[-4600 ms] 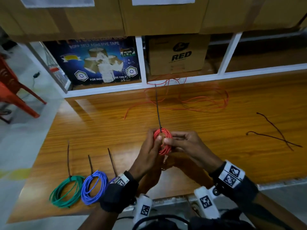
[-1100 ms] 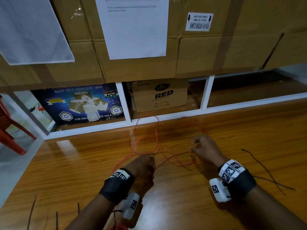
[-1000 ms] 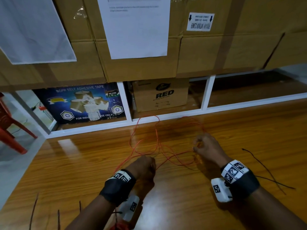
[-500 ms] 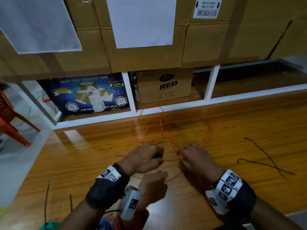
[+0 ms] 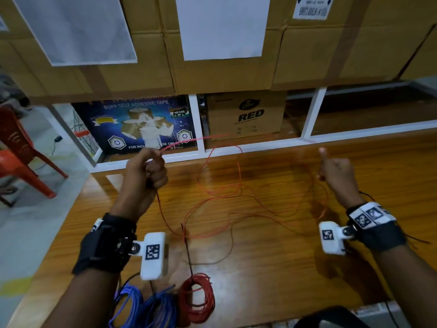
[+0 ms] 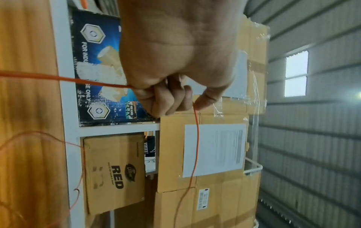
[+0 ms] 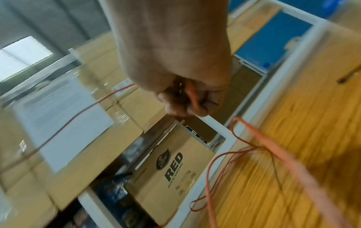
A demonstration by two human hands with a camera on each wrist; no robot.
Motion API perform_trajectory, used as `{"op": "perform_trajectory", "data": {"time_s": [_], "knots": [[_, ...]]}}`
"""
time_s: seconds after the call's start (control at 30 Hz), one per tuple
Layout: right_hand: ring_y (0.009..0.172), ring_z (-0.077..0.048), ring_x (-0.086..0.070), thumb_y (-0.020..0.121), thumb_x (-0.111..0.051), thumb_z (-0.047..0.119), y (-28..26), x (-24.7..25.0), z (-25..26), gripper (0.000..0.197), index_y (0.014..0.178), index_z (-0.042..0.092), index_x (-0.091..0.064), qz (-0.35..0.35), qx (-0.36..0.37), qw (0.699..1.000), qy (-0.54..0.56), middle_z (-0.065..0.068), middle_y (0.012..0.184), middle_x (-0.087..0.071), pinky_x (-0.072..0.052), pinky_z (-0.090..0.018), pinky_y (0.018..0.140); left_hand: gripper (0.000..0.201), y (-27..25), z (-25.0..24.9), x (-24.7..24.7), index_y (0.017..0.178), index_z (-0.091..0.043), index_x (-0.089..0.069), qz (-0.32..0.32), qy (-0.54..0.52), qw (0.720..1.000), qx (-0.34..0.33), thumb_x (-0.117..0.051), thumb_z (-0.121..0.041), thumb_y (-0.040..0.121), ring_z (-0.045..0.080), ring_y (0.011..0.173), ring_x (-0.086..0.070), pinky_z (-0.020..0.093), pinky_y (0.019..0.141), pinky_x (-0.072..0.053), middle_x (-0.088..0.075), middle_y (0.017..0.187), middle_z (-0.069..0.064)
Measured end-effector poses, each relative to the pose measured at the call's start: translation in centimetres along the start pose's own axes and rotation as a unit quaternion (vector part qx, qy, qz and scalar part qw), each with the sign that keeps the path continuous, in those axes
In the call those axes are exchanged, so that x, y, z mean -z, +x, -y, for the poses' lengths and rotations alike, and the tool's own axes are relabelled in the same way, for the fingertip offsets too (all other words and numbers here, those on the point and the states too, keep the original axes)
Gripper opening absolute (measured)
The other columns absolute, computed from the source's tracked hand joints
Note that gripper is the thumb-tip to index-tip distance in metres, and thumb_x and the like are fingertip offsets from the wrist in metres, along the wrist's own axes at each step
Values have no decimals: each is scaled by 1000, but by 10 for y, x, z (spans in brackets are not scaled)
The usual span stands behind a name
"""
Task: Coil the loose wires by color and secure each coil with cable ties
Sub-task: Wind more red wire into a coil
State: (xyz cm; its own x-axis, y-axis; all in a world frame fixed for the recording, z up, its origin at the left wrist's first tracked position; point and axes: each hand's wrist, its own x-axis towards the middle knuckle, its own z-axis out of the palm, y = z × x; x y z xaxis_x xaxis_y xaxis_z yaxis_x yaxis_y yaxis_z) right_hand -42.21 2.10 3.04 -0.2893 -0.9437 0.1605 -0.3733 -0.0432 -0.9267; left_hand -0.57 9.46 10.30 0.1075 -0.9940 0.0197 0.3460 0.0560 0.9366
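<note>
Hands (image 5: 146, 171) (image 5: 337, 172), both fisted, stretch orange wire (image 5: 238, 176) above glossy wooden table (image 5: 283, 268) fronting cardboard boxes (image 5: 331, 43).

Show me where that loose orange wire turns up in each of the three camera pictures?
Head: the orange wire sprawls mid-table between both hands.
Left wrist: it runs from the left edge into the left hand.
Right wrist: loops lower right, below the right hand.
Shared landmark: the RED carton.

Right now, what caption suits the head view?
Both hands, left and right, stretch a loose orange wire above the wooden table.
</note>
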Motion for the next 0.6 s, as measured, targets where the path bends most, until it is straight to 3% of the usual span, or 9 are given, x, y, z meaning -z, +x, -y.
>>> {"op": "perform_trajectory", "data": {"time_s": [0.07, 0.13, 0.2, 0.27, 0.33, 0.4, 0.5, 0.6], "knots": [[48, -13, -31, 104, -53, 47, 5, 3, -1, 48, 64, 23, -44, -22, -98, 989, 111, 8, 54, -33, -25, -29, 51, 25, 0, -3, 6, 72, -24, -43, -31, -68, 997, -1, -43, -17, 96, 7, 47, -11, 21, 40, -11, -15, 59, -10], [51, -12, -26, 99, -62, 44, 6, 6, -2, 35, 72, 24, -50, 49, -156, 970, 178, 10, 58, -28, -21, -28, 49, 30, 2, -2, 11, 69, -25, -44, -67, -74, 995, -18, -47, -18, 97, 8, 48, -9, 22, 42, -11, -12, 63, -8], [51, -11, -28, 92, -70, 44, 2, 8, 0, 27, 83, 23, -57, 182, -149, 958, 166, 9, 61, -31, -22, -25, 47, 30, 3, 2, 12, 71, -26, -43, -96, -47, 993, -40, -52, -20, 99, 10, 51, -11, 22, 42, -16, -14, 62, -7], [51, -10, -30, 92, -66, 49, -6, 6, 5, 30, 90, 20, -58, 261, -118, 946, 150, 8, 63, -35, -24, -23, 46, 27, 6, 6, 13, 76, -25, -44, -127, -43, 990, -55, -55, -22, 100, 11, 54, -12, 22, 44, -17, -18, 63, -7], [48, -9, -30, 99, -52, 55, -14, 0, 11, 40, 98, 16, -59, 266, -124, 936, 196, 7, 63, -37, -25, -21, 43, 26, 6, 7, 13, 77, -25, -47, -158, -35, 984, -72, -57, -25, 101, 12, 58, -12, 25, 49, -14, -21, 65, -5], [49, -9, -36, 107, -40, 46, -23, -5, 16, 38, 101, 14, -59, 263, -139, 924, 239, 1, 67, -41, -29, -20, 41, 26, 5, 6, 13, 77, -26, -48, -176, 4, 980, -93, -58, -26, 101, 12, 58, -16, 30, 56, -14, -25, 66, -4], [68, -16, -61, 109, -42, 25, -39, -6, 24, 31, 108, 8, -67, 305, -108, 934, 155, -7, 84, -62, -47, -23, 54, 22, 4, 12, 10, 80, -25, -54, -158, 95, 978, -101, -58, -25, 101, 10, 55, -26, 26, 52, -21, -30, 64, -5], [87, -19, -72, 105, -52, 21, -53, -9, 28, 26, 117, 9, -72, 321, -77, 940, 87, -7, 96, -72, -59, -27, 69, 11, 6, 26, 8, 93, -14, -60, -133, 196, 969, -68, -59, -23, 100, 10, 59, -36, 24, 53, -29, -41, 70, -4]]}}
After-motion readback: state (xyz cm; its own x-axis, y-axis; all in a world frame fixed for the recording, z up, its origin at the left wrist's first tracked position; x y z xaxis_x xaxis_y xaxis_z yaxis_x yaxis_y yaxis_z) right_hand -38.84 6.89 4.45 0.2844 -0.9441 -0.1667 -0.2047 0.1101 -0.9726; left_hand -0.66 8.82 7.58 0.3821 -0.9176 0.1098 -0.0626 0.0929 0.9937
